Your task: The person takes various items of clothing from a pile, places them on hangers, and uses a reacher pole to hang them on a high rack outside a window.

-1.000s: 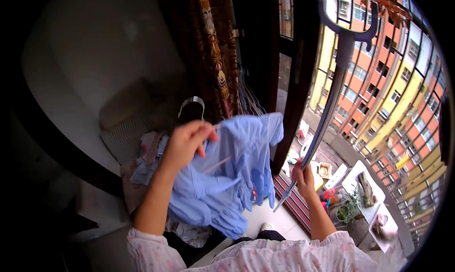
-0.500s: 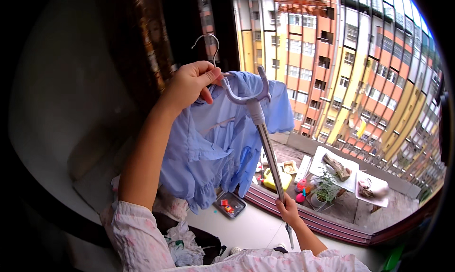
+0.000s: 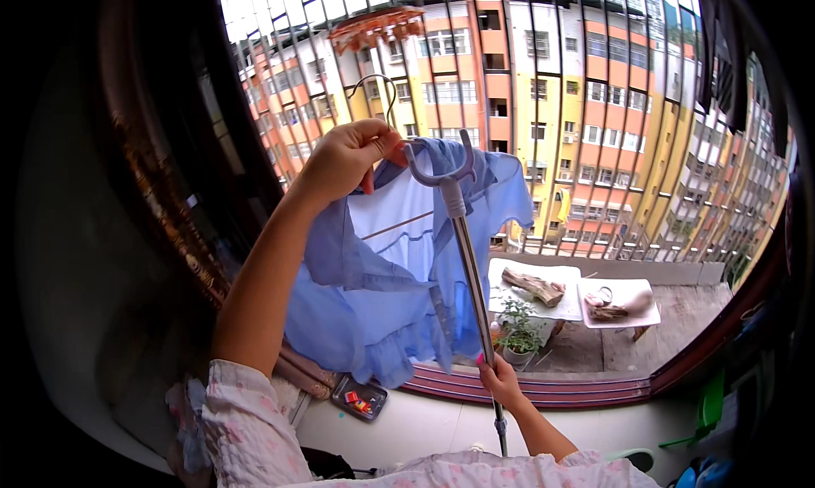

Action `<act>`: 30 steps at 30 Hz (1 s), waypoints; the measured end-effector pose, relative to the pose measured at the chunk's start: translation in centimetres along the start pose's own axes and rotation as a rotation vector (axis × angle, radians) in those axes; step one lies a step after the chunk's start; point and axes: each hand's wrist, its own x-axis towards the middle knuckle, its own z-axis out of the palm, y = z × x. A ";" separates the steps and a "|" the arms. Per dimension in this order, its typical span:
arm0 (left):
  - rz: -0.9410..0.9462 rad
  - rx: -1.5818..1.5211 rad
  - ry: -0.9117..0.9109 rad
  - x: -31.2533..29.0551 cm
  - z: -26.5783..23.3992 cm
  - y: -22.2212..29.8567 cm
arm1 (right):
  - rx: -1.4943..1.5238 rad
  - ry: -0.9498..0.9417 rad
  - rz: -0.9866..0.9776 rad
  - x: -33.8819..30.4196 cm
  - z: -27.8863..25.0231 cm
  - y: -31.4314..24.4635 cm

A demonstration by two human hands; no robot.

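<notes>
My left hand (image 3: 350,161) is closed around the neck of a clothes hanger (image 3: 392,97), just below its metal hook, which sticks up above my fingers. From the hanger drapes a light blue garment (image 3: 356,271), its front hanging loose. In my right hand (image 3: 501,379) is the shaft of a metal clothes pole (image 3: 477,288), gripped low down. The pole's pale forked head (image 3: 443,175) stands at the top of the garment, just right of my left hand. Whether the fork touches the hanger I cannot tell.
Vertical window bars (image 3: 531,106) cross the view ahead, with a reddish clip rack (image 3: 375,28) hanging there. Past the window track (image 3: 586,392) stand low white tables with driftwood (image 3: 533,286) and a potted plant (image 3: 519,331). A dark tray (image 3: 359,396) lies on the floor. A green chair (image 3: 706,407) is at right.
My view has swung right toward the window, carrying the garment and pole along. Both hands keep their grips. The garment now hangs in front of the bars.
</notes>
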 end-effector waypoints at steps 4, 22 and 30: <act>0.080 -0.010 -0.111 3.2 4.4 1.0 | 0.012 0.081 -0.027 -0.9 -3.6 0.0; 0.217 -0.443 -0.362 -14.1 34.4 -9.8 | -0.082 0.730 -0.318 3.4 -10.2 -16.8; -0.368 -0.307 -0.588 -23.9 41.3 -18.9 | -0.044 0.728 -0.575 8.7 -11.3 -34.6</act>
